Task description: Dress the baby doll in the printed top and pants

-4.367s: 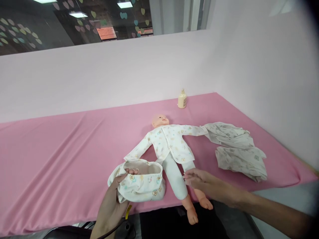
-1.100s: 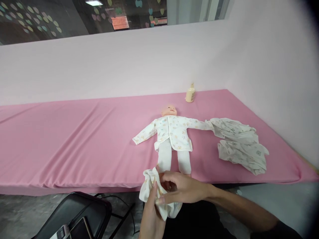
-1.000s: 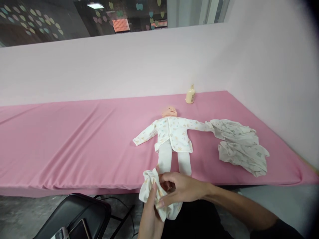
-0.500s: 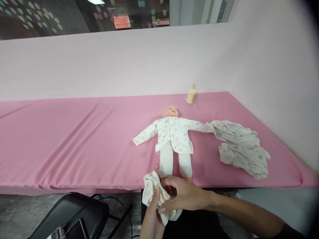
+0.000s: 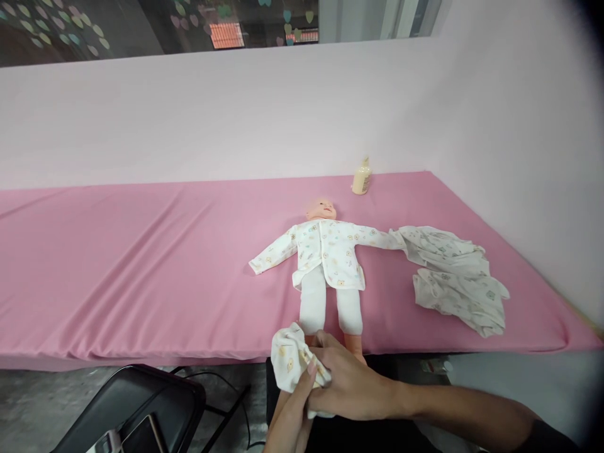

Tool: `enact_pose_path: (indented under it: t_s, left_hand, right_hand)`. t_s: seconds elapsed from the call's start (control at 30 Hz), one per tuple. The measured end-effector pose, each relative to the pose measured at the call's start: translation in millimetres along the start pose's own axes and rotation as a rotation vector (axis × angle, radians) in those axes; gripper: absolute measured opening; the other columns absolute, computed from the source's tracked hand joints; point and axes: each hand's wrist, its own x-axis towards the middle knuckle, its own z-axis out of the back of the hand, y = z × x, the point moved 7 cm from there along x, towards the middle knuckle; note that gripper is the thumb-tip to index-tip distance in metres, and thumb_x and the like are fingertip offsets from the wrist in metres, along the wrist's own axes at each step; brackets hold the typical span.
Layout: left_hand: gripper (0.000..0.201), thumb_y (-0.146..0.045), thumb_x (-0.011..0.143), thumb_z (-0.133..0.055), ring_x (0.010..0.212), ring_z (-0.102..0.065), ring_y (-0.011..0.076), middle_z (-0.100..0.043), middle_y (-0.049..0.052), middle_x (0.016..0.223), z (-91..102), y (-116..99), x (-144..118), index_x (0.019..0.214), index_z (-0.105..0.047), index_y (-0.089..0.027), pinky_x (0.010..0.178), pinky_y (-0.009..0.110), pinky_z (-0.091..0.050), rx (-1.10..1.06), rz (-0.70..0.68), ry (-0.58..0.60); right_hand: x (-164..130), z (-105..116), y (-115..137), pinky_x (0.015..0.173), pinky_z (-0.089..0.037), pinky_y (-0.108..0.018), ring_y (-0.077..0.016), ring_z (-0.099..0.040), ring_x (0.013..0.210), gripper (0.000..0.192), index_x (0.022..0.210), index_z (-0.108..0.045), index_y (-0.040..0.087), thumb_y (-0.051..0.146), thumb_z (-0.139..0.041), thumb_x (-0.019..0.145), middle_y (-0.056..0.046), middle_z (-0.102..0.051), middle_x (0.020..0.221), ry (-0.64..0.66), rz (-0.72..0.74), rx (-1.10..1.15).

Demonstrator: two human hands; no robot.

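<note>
A baby doll (image 5: pixel 322 210) lies on its back on the pink-covered table, dressed in a white patterned jacket (image 5: pixel 325 251) and white leggings (image 5: pixel 313 302). Its feet reach the front edge. Bunched white patterned cloth, apparently a small baby garment (image 5: pixel 289 360), is held at the doll's feet. My left hand (image 5: pixel 295 402) grips it from below, thumb on top, its other fingers partly covered. My right hand (image 5: pixel 352 380) closes on the cloth's right side, beside the doll's foot (image 5: pixel 353 344). Whether the cloth encloses the other foot is hidden.
Crumpled patterned clothes (image 5: pixel 457 277) lie on the pink sheet (image 5: pixel 141 264) to the right. A cream pump bottle (image 5: pixel 361 177) stands at the back by the wall. A black folding chair (image 5: pixel 141 402), with a phone on it, stands at front left.
My right hand has closed in on the garment, which is more gathered around my left hand's fingers. The doll and other things stay put; the view shifts slightly.
</note>
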Motion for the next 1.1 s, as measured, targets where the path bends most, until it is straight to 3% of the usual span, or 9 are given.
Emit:
enact_pose_path:
  t_s: [0.1, 0.23, 0.37, 0.6, 0.7, 0.87, 1.0, 1.1]
  left_hand:
    - [0.067, -0.037, 0.077, -0.078, 0.123, -0.059, 0.0288, -0.068, 0.010, 0.122, 6.2, 1.3, 10.1, 0.138, -0.054, -0.023, 0.112, 0.041, -0.041, 0.023, -0.093, -0.045]
    - [0.044, -0.031, 0.065, -0.085, 0.112, -0.064, 0.0315, -0.073, 0.008, 0.100, 18.8, -0.1, 25.3, 0.105, -0.070, -0.017, 0.105, 0.042, -0.046, 0.065, -0.236, -0.096]
    - [0.034, -0.031, 0.064, -0.084, 0.110, -0.063, 0.0317, -0.071, 0.007, 0.096, 21.4, -2.5, 32.2, 0.093, -0.070, -0.019, 0.103, 0.044, -0.046, 0.069, -0.260, -0.043]
    - [0.030, -0.042, 0.068, -0.081, 0.103, -0.062, 0.0276, -0.065, 0.006, 0.083, 8.3, -16.9, 16.3, 0.073, -0.065, -0.017, 0.104, 0.043, -0.045, 0.053, -0.275, 0.109]
    - [0.030, -0.041, 0.069, -0.081, 0.106, -0.062, 0.0268, -0.068, 0.007, 0.090, 0.1, -25.9, 10.2, 0.080, -0.068, -0.017, 0.106, 0.040, -0.044, 0.041, -0.264, 0.124]
    - [0.044, -0.034, 0.074, -0.080, 0.121, -0.058, 0.0244, -0.068, 0.008, 0.113, -6.3, -44.9, 6.3, 0.113, -0.065, -0.020, 0.108, 0.035, -0.044, 0.053, -0.333, -0.066]
    - [0.060, -0.030, 0.078, -0.078, 0.120, -0.060, 0.0235, -0.065, 0.008, 0.124, -20.1, -45.5, 9.5, 0.132, -0.052, -0.023, 0.104, 0.037, -0.048, 0.063, -0.318, 0.010]
    - [0.057, -0.027, 0.079, -0.077, 0.112, -0.065, 0.0193, -0.067, 0.006, 0.120, -10.7, -49.1, 16.9, 0.129, -0.051, -0.023, 0.101, 0.032, -0.050, 0.076, -0.320, -0.043]
  right_hand:
    - [0.8, 4.0, 0.8, 0.094, -0.041, -0.035, -0.0226, -0.054, 0.106, 0.014, 0.088, -0.066, 0.021, 0.021, -0.065, 0.073, -0.002, -0.062, 0.094, -0.063, 0.005, 0.092]
    - [1.9, 14.4, -5.8, 0.082, -0.045, -0.030, -0.0191, -0.058, 0.093, 0.015, 0.089, -0.061, 0.020, 0.018, -0.061, 0.075, -0.002, -0.063, 0.095, -0.147, 0.004, 0.152]
    - [6.6, 18.9, -19.0, 0.067, -0.042, -0.026, -0.0153, -0.056, 0.075, 0.016, 0.084, -0.054, 0.019, 0.015, -0.060, 0.070, 0.001, -0.062, 0.085, -0.155, -0.015, 0.056]
    - [13.3, 29.8, -34.8, 0.063, -0.036, -0.027, -0.0164, -0.056, 0.074, 0.009, 0.089, -0.050, 0.020, 0.019, -0.051, 0.081, -0.002, -0.063, 0.087, -0.250, -0.102, -0.189]
    - [15.8, 41.7, -32.4, 0.076, -0.040, -0.031, -0.0208, -0.057, 0.087, 0.013, 0.093, -0.053, 0.020, 0.016, -0.048, 0.082, -0.006, -0.064, 0.093, -0.342, -0.061, -0.297]
    - [21.3, 64.3, -36.4, 0.088, -0.041, -0.037, -0.0246, -0.056, 0.102, 0.028, 0.109, -0.055, 0.020, 0.020, -0.055, 0.082, -0.009, -0.065, 0.108, -0.527, -0.042, -0.270]
    - [25.7, 63.8, -43.0, 0.088, -0.042, -0.035, -0.0235, -0.056, 0.105, 0.030, 0.110, -0.056, 0.021, 0.019, -0.059, 0.081, -0.007, -0.063, 0.110, -0.438, -0.078, -0.186]
    - [25.4, 66.1, -42.1, 0.089, -0.043, -0.035, -0.0218, -0.056, 0.106, 0.037, 0.115, -0.055, 0.021, 0.020, -0.062, 0.079, -0.006, -0.061, 0.115, -0.352, -0.030, -0.111]
